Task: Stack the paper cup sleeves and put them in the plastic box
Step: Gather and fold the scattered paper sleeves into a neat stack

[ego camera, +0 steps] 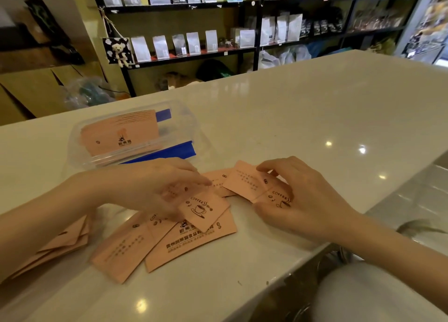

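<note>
Several flat pink paper cup sleeves lie scattered on the white counter [303, 108]. My left hand [155, 186] grips one sleeve [206, 210] printed with a coffee cup. My right hand [300, 195] pinches another sleeve [249, 183] by its edges. Two more sleeves [150, 244] lie overlapped in front of me, and a loose pile [55, 249] sits under my left forearm. The clear plastic box [184, 123] stands behind my left hand, with a stack of sleeves [121, 132] inside it.
The box's blue lid [167, 153] lies against the near side of the box. The counter's near edge runs diagonally at the right, with a lower steel surface [417, 200] beyond it. Black shelves of coffee bags [184, 45] stand behind the counter.
</note>
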The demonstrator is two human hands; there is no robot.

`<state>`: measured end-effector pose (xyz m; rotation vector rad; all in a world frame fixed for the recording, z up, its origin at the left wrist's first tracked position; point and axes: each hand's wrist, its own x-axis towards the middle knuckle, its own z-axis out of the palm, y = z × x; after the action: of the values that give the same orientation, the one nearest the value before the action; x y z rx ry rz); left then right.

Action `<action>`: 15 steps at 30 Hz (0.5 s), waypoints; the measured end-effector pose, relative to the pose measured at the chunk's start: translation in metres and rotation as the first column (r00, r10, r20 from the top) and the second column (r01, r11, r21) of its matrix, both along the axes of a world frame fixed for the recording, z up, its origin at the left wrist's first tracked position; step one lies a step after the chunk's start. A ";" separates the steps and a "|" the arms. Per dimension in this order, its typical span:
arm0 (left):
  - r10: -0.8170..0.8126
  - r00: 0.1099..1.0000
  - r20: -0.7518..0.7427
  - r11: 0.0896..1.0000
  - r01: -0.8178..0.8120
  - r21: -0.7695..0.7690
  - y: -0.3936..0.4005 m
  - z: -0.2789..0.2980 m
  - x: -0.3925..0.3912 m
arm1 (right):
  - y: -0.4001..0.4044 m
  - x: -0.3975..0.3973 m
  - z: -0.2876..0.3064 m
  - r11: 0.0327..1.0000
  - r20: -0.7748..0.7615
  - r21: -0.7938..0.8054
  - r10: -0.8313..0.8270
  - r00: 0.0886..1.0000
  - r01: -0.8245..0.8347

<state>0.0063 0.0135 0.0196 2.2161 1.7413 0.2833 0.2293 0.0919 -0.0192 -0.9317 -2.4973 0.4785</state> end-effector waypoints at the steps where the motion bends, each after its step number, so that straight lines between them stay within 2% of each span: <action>1: 0.017 1.000 -0.006 1.000 -0.017 -0.016 0.002 0.000 0.000 | 0.001 -0.001 0.001 1.000 -0.008 -0.007 -0.003 1.000 0.003; 4: 0.032 0.999 -0.041 0.999 -0.032 0.005 0.004 -0.004 -0.005 | 0.005 -0.004 0.001 1.000 -0.055 -0.013 -0.001 0.998 0.000; 9: 0.033 0.997 0.065 0.996 -0.039 0.084 -0.004 -0.002 -0.009 | 0.014 -0.019 0.007 0.999 -0.159 0.021 0.039 0.986 -0.036; 13: 0.088 0.995 0.049 0.984 -0.094 0.150 -0.015 0.007 -0.018 | 0.016 -0.039 0.024 0.996 -0.320 0.057 0.084 0.944 -0.069; 15: 0.145 0.985 0.095 0.968 -0.161 0.193 -0.024 0.015 -0.023 | 0.014 -0.054 0.033 0.992 -0.388 0.067 0.123 0.913 -0.105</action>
<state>-0.0169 -0.0104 0.0348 2.1716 1.9175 0.6001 0.1757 0.1062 0.0141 -0.6022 -2.1913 0.5803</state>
